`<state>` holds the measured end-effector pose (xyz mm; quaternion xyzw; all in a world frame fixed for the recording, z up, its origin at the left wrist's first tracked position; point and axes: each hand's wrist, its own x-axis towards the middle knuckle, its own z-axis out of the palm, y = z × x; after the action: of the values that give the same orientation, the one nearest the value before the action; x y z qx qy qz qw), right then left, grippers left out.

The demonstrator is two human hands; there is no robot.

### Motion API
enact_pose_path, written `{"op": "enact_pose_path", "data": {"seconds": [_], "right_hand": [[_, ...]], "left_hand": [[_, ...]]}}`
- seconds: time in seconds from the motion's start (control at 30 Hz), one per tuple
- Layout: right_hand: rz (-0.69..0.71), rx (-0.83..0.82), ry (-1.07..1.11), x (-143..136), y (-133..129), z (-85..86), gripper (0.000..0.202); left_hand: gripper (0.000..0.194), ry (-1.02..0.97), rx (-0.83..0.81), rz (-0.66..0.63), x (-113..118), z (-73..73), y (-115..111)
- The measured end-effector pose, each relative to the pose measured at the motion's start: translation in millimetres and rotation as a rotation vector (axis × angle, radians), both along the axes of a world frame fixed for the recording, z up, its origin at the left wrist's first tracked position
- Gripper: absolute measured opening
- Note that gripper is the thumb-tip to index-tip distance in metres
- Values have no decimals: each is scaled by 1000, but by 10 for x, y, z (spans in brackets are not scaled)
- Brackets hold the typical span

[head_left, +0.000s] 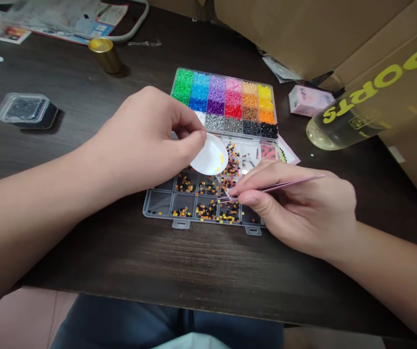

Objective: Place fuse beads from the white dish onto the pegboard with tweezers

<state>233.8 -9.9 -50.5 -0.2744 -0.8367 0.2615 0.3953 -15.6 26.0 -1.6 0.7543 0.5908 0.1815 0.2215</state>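
Between thumb and fingers, my left hand [157, 135] grips the rim of a small white dish [208, 157] with a few yellow beads in it. My right hand [299, 208] is closed around pink tweezers [273, 187], their tips low over the box lid. Under both hands lies the clear compartmented lid [161, 201], where mixed black, orange and yellow beads [206, 209] are scattered across several cells. Behind it, the bead box [226, 99] holds beads sorted by colour. Whether the tweezers pinch a bead is too small to tell.
A clear bottle [361, 111] with yellow letters leans in at the right, near a small pink box [310, 100] and cardboard [302, 39]. To the left stand a lidded tub [28, 110] and a gold cup [105, 55]. Plastic bags [52, 17] lie at the back left.
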Motion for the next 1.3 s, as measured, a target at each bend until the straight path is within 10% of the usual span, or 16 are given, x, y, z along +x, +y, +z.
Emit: {"op": "enact_pose_path", "data": {"seconds": [0.5, 0.77, 1.3], "right_hand": [[-342, 46, 114, -107, -79, 81, 15], [56, -33, 44, -14, -42, 13, 6], [93, -77, 20, 29, -26, 5, 9]], "left_hand": [[32, -63, -34, -164, 9, -35, -31], [29, -11, -10, -51, -2, 9, -14], [27, -54, -1, -131, -32, -29, -12]]}}
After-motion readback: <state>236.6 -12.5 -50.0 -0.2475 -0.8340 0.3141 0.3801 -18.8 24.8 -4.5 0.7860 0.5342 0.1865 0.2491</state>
